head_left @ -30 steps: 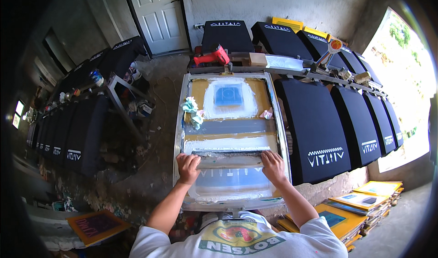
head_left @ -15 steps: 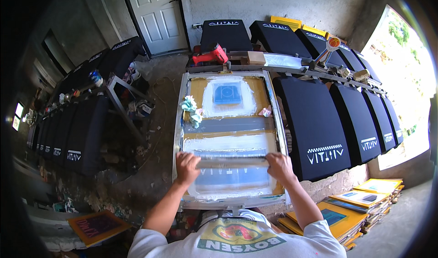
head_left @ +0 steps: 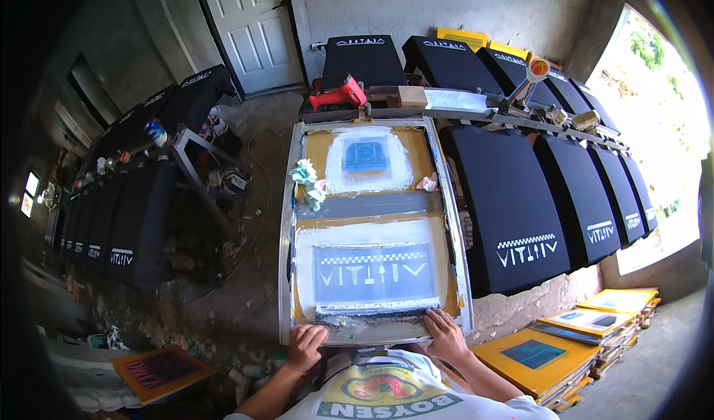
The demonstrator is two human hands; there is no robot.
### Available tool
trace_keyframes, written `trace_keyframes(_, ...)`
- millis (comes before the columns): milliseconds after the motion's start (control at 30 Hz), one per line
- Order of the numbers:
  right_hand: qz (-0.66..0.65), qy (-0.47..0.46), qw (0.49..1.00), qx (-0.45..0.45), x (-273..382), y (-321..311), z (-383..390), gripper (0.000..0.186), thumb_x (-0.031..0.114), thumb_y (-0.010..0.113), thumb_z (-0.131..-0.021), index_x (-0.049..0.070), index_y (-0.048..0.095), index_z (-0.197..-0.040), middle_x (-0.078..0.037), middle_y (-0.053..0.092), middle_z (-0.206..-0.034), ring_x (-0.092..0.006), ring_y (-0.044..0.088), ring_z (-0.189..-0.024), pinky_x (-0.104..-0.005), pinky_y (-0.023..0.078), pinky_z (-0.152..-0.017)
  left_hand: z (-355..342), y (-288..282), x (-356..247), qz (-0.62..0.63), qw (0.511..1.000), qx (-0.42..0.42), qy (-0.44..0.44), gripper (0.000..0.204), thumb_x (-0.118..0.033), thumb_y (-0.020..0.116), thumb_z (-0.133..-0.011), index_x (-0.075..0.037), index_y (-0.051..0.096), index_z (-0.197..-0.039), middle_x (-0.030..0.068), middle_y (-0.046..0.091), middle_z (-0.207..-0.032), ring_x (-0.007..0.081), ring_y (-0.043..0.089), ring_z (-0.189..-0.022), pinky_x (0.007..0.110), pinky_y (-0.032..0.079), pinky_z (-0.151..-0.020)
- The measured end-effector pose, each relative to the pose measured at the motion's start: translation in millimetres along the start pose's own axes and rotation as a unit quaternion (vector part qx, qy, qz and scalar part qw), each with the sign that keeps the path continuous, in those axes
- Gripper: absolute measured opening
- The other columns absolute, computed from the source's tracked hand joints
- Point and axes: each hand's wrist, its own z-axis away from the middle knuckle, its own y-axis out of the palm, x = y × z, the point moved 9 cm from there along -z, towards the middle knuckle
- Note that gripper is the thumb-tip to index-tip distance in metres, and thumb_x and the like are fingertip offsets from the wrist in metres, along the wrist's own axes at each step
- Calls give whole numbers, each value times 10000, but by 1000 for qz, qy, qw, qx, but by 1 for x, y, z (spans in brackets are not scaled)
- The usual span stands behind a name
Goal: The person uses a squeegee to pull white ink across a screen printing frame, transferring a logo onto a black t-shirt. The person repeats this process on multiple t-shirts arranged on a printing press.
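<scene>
My left hand (head_left: 306,346) and my right hand (head_left: 446,332) hold a wide squeegee (head_left: 378,318) by its two ends. The fingers of both are bent around it. It lies across the near end of a metal-framed printing screen (head_left: 459,271), its dark, paint-streaked edge showing. Just beyond it, a bluish stencil area (head_left: 372,271) shows a checkered band and pale angular marks. White ink is smeared around this area. A smaller blue square stencil (head_left: 366,154) sits toward the far end. Crumpled pale green tissue (head_left: 306,182) and a pinkish scrap (head_left: 427,183) lie on the screen.
Black shirts (head_left: 513,212) with white prints lie on boards to the right; more black shirts (head_left: 141,219) stand left. A red heat gun (head_left: 340,93) rests on the rail beyond the screen. Yellow-framed screens (head_left: 532,353) are stacked at lower right. A white door (head_left: 249,30) stands behind.
Both hands have drawn the squeegee toward me, from mid-screen to its near end. The stencil area it crossed now shows fully.
</scene>
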Motion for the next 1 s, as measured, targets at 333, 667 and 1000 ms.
trace_keyframes(333, -186, 433, 866, -168, -170, -5, 42, 370, 310, 593, -974, -18, 686, -1116, -221, 717, -1027, -358, 698, -1002, -430, 524, -905, 56, 29, 172, 183, 805, -40, -563, 276, -238, 674, -963, 37, 666, -953, 140, 669, -868, 218, 609, -800, 399, 480, -738)
trace_keyframes(667, -215, 462, 848, -147, -186, 8, 41, 538, 437, 447, -1049, -42, 670, -949, -233, 665, -785, -349, 662, -752, -445, 501, -749, 47, 34, 178, 252, 771, -132, -570, 398, -270, 687, -957, 46, 629, -722, -2, 527, -631, 103, 431, -624, 364, 355, -557)
trace_keyframes(1000, -197, 484, 843, -128, -184, 5, 40, 555, 443, 446, -1056, -49, 691, -984, -264, 683, -815, -377, 677, -774, -470, 504, -754, 50, 26, 181, 297, 741, -180, -575, 354, -210, 696, -926, 43, 635, -686, -27, 533, -629, 92, 430, -600, 345, 336, -547)
